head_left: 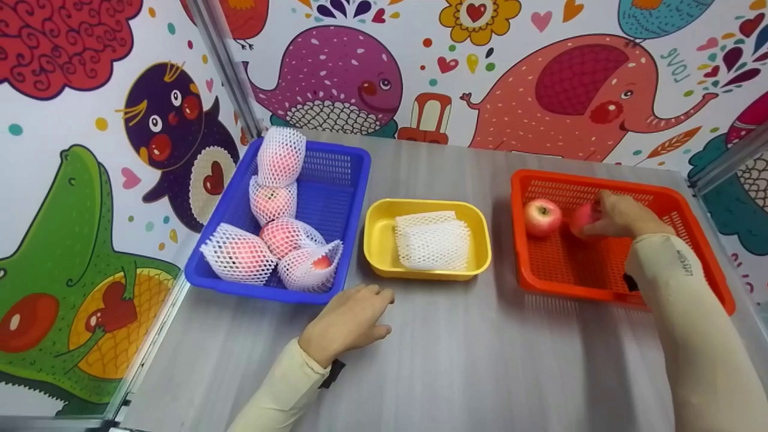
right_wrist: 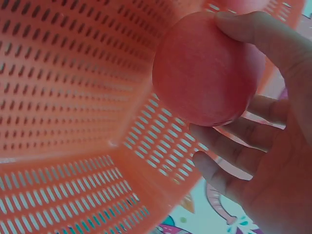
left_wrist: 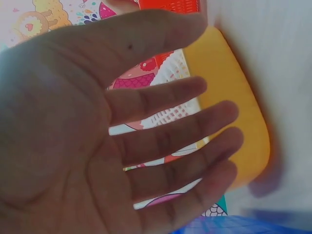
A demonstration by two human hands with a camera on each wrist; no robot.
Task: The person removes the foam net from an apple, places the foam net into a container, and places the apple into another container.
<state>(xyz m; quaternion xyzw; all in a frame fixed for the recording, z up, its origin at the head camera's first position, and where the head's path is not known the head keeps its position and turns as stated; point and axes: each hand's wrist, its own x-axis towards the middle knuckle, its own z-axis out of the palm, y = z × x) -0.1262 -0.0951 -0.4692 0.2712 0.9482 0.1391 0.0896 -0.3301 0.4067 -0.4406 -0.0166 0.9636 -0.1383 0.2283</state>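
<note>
In the right wrist view my right hand (right_wrist: 273, 141) grips a red apple (right_wrist: 207, 70), thumb on one side and fingers curled at the other. The head view has this right hand (head_left: 627, 216) inside the orange basket (head_left: 570, 294), beside a second apple (head_left: 543, 217). My left hand (head_left: 351, 321) holds nothing over the table, just in front of the yellow tray (head_left: 427, 275). Its fingers (left_wrist: 165, 141) look spread and relaxed in the left wrist view. White foam net sleeves (head_left: 435, 243) lie in the yellow tray.
At the left, a blue basket (head_left: 360, 180) contains several apples in foam nets (head_left: 282, 156). Cartoon-printed panels (head_left: 444, 78) wall in the grey table (head_left: 456, 348) at the back and sides.
</note>
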